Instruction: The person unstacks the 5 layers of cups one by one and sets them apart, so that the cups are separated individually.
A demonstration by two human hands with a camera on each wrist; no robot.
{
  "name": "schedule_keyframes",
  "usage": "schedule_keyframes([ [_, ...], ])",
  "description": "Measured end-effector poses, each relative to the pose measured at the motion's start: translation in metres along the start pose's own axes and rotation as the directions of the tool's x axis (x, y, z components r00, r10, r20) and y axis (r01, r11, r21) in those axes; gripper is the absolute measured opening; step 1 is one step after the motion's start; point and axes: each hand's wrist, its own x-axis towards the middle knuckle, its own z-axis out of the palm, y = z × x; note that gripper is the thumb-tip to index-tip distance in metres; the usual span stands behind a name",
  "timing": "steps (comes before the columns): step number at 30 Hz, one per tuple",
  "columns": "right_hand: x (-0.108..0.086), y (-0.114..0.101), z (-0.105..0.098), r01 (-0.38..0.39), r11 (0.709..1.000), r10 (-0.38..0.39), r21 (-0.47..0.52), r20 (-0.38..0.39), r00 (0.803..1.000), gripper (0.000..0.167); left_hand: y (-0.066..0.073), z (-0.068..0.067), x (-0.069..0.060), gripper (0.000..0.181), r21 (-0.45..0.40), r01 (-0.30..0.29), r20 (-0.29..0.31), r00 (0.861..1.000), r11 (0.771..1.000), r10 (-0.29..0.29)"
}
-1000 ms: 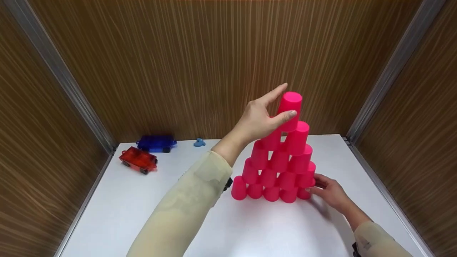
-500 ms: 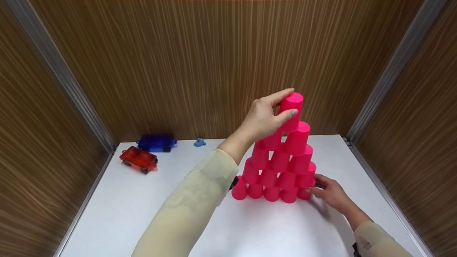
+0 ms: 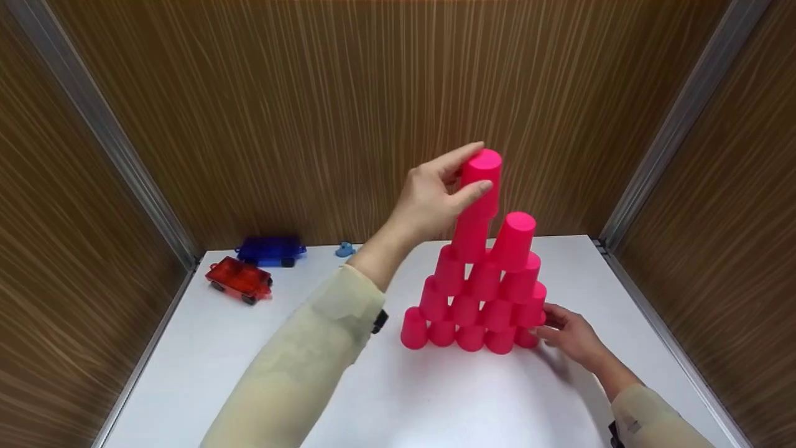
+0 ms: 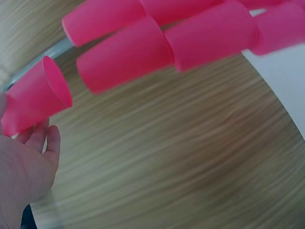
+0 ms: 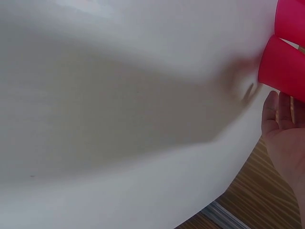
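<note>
Pink cups (image 3: 471, 338) stand upside down in a stepped stack, with two cups (image 3: 516, 242) in its upper row. My left hand (image 3: 429, 198) grips one more upside-down cup (image 3: 488, 163) between thumb and fingers, above the left cup of that row. The left wrist view shows this held cup (image 4: 35, 98) apart from the cup (image 4: 126, 55) below it, with my left hand (image 4: 26, 162) around its far end. At the stack's lower right end, my right hand (image 3: 575, 339) has its fingertips at the bottom cups; in the right wrist view my right hand (image 5: 286, 138) is beside a cup (image 5: 283, 67).
On the white table (image 3: 205, 373), a blue transparent toy cart (image 3: 270, 250) and a red one (image 3: 239, 279) are at the back left. A small blue duck-like toy (image 3: 344, 249) is near the back edge. Wood-patterned walls (image 3: 311, 112) enclose the back and sides.
My left hand first closed its fingers on the top cup, then moved left and slightly up with it, away from between the two cups below. My right hand has stayed nearly still.
</note>
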Motion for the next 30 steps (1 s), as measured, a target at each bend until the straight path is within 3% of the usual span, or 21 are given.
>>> schedule_keyframes([
  [8, 0.004, 0.001, -0.002, 0.005, 1.000, -0.005, -0.010, 0.003, 1.000, 0.066, -0.009, -0.056, -0.023, 0.066, 0.054, -0.036, -0.100, 0.994, 0.998, 0.041],
  [18, 0.000, 0.005, -0.006, 0.007, 1.000, -0.007, -0.028, -0.006, 1.000, 0.067, -0.040, -0.116, -0.072, 0.067, 0.149, 0.077, -0.217, 0.975, 0.986, -0.044],
  [23, -0.001, 0.004, -0.005, -0.017, 1.000, 0.017, -0.010, 0.007, 1.000, 0.069, -0.060, -0.146, -0.106, 0.067, 0.176, 0.194, -0.269, 0.952, 0.965, -0.142],
  [30, -0.002, 0.004, -0.003, -0.010, 1.000, 0.010, -0.008, -0.008, 1.000, 0.066, -0.098, -0.176, -0.156, 0.068, 0.167, 0.328, -0.344, 0.903, 0.930, -0.257],
])
